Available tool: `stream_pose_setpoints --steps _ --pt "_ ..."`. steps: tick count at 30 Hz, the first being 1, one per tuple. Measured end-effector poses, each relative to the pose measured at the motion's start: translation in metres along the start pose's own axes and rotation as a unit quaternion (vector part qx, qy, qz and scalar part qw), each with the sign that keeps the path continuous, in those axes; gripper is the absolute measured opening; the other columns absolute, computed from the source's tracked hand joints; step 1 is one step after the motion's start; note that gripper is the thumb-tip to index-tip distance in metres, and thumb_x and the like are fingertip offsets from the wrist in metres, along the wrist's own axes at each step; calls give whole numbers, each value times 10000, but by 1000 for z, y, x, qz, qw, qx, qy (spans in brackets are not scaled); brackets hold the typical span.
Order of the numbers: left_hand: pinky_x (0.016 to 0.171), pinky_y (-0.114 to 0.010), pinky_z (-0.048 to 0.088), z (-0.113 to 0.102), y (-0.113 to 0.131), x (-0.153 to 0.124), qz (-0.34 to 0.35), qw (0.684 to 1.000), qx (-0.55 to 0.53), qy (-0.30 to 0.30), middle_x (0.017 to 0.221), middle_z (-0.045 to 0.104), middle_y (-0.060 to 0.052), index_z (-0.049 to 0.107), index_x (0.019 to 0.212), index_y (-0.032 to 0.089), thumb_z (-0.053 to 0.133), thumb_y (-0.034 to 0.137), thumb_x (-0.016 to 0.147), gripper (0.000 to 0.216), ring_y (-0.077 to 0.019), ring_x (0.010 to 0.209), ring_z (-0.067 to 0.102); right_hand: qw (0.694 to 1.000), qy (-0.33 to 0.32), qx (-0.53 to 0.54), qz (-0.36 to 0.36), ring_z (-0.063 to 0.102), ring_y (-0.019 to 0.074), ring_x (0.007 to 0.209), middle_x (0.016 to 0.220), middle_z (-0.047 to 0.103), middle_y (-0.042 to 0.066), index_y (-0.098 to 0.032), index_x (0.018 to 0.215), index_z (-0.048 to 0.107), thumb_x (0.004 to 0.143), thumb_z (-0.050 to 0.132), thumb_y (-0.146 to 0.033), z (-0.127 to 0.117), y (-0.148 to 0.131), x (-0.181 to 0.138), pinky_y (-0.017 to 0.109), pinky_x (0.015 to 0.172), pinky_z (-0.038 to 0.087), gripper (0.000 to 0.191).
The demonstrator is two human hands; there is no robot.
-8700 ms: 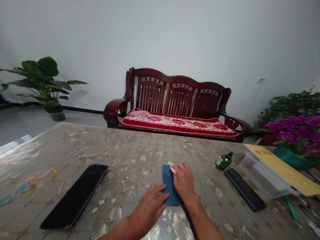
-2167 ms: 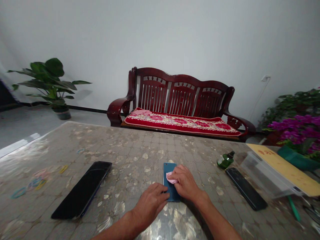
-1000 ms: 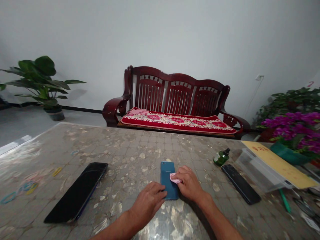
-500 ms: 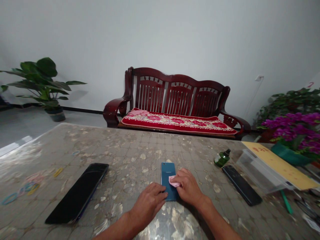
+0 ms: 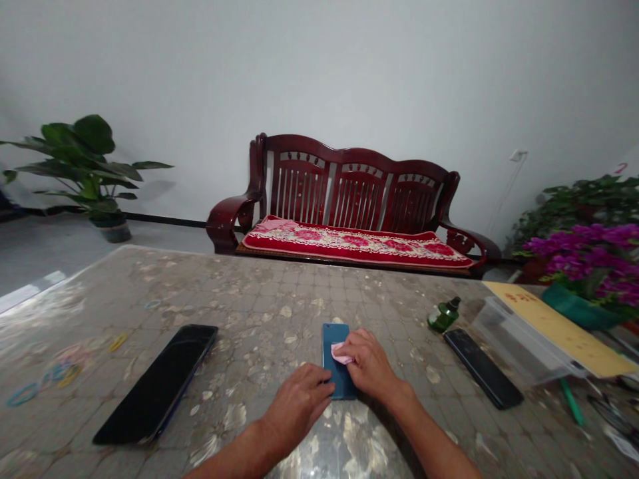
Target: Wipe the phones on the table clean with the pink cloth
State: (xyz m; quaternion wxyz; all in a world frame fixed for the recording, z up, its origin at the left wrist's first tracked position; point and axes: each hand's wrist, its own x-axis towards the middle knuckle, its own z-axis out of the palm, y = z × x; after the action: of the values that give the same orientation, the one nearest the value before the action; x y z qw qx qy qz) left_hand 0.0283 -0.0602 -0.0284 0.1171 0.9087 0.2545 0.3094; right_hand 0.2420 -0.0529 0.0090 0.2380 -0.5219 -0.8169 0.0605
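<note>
A blue smartphone (image 5: 338, 380) lies back side up on the table, its top end pointing away from me. My left hand (image 5: 302, 396) holds it steady at its lower left edge, with the fingertips resting on the back. In my right hand (image 5: 367, 359), a small pink cloth (image 5: 341, 353) is pinched and pressed against the upper middle of the phone's back. The right fingers cover the phone's right side. To the left lies a large black tablet-like device (image 5: 157, 386), screen up.
On the right are a green spray bottle (image 5: 443, 315), a black smartphone (image 5: 482, 369) and a clear plastic box (image 5: 524, 346) under a yellow sheet (image 5: 559, 326). Colourful hair ties (image 5: 62, 376) lie far left. Beyond the table (image 5: 254, 286) stands a wooden bench (image 5: 344, 179).
My right hand has slid the pink cloth a little up and to the left over the phone's back. My left hand stays at the phone's edge.
</note>
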Motion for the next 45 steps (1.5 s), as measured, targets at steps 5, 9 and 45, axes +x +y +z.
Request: stream_pose_setpoints --steps 5,9,45 --pt "841 -393 566 0 -1 -1 1 1000 0 -1 1063 701 -71 692 1032 208 634 107 856 211 -238 950 646 999 19 -16 36 508 186 818 829 655 31 -233 887 742 839 566 -69 7 2 13 307 766 357 245" --pt "847 -384 562 -1 1 0 -7 1000 -8 -8 1057 700 -66 692 1018 211 624 116 867 191 -232 949 646 1000 -5 -7 3 497 188 824 786 612 23 -227 827 728 794 571 -52 2 -6 5 306 757 346 237" --pt "798 -337 551 1 -2 -1 3 999 -48 18 943 716 -46 694 979 210 575 164 930 137 -204 876 652 1000 -5 2 5 504 184 803 759 611 18 -247 852 741 763 565 -73 -2 1 -9 311 748 332 262"
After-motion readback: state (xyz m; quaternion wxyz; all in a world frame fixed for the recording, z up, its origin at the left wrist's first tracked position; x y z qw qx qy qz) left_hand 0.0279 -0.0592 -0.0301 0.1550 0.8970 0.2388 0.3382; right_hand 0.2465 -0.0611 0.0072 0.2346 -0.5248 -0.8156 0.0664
